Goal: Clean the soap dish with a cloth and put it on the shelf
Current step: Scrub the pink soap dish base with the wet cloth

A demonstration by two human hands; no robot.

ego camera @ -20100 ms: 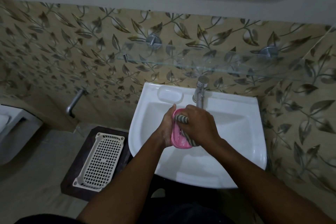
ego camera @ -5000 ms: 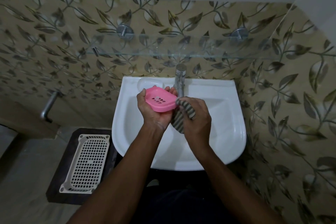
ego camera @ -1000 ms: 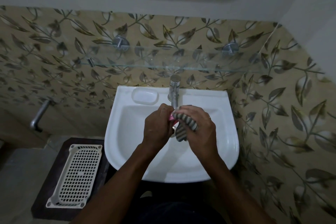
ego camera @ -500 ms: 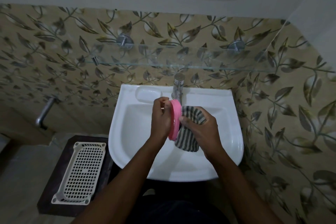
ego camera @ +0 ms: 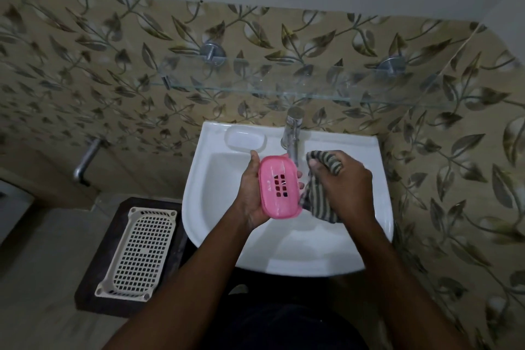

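Note:
My left hand grips the pink soap dish from its left side, over the white sink basin. The dish faces up and shows its slotted drain holes. Just to its right, my right hand is closed on a striped grey cloth, which hangs beside the dish's right edge. The glass shelf runs along the tiled wall above the sink, held by two round metal brackets.
A chrome tap stands at the back of the sink, right behind the dish. A moulded soap recess sits left of it. A white perforated basket lies on a dark stand at the lower left. A metal pipe juts from the left wall.
The soap dish has turned from standing on edge to lying face up in my left hand. The cloth has come off it and moved slightly right.

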